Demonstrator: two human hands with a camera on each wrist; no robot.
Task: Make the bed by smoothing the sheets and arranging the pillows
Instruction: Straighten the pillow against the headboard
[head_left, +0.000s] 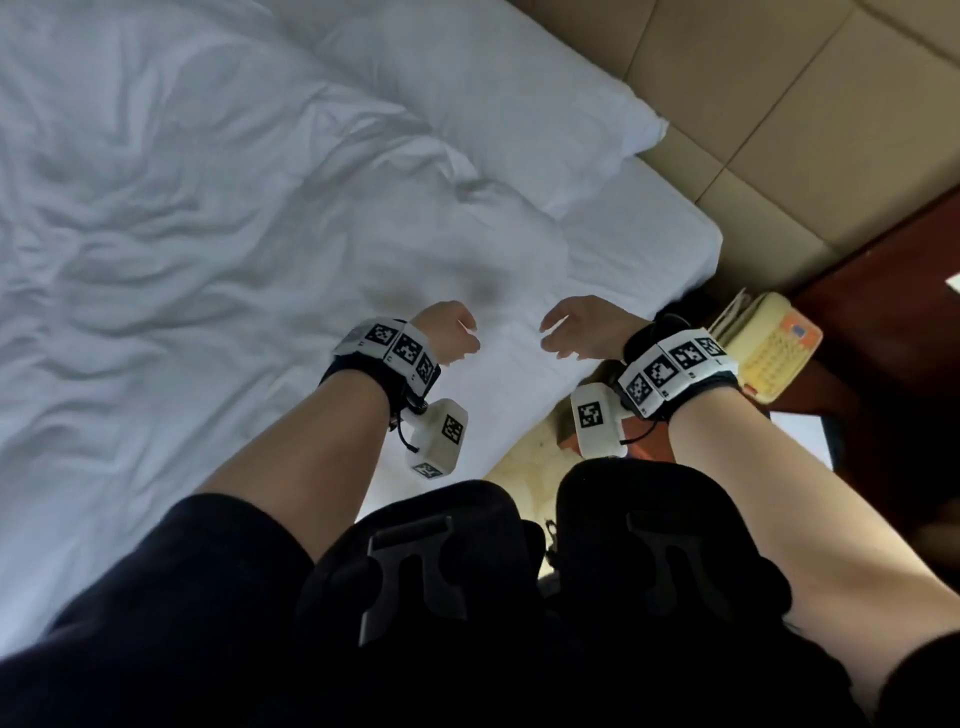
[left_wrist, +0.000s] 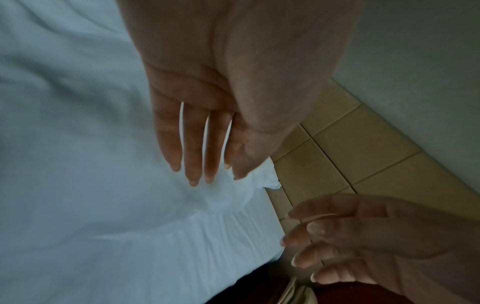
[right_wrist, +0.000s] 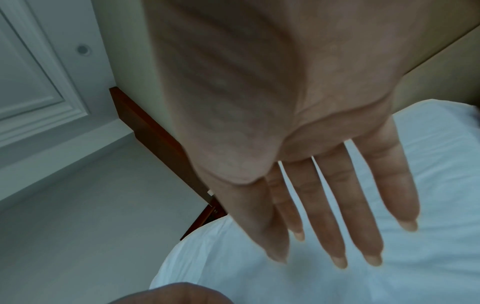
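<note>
Left hand: the left hand (head_left: 451, 332) hangs above the sheet (head_left: 171, 249), fingers (left_wrist: 193, 156) straight and slightly spread; it holds nothing, and whether the tips touch the cloth cannot be told.
Right hand: the right hand (head_left: 581, 327) hangs just beside the left one, over the bed's near corner; its fingers (right_wrist: 335, 222) are straight and parted, and it holds nothing.
Sheet: white cloth, soft and matte, deeply creased in long ridges on the side of the left hand away from the right; smoother and flatter under both hands.
Pillow: a white, plump, rectangular pillow (head_left: 498, 93) lies beyond the hands, against the headboard (head_left: 779, 119), one corner pointing toward that board.
Headboard: tan, padded, divided into square panels by stitched seams.
Telephone: a cream, keyed telephone (head_left: 774, 353) sits on a dark reddish wooden stand (head_left: 883, 312) just beside the right hand's wrist.
Wristbands: white bands with black square codes circle both wrists.
</note>
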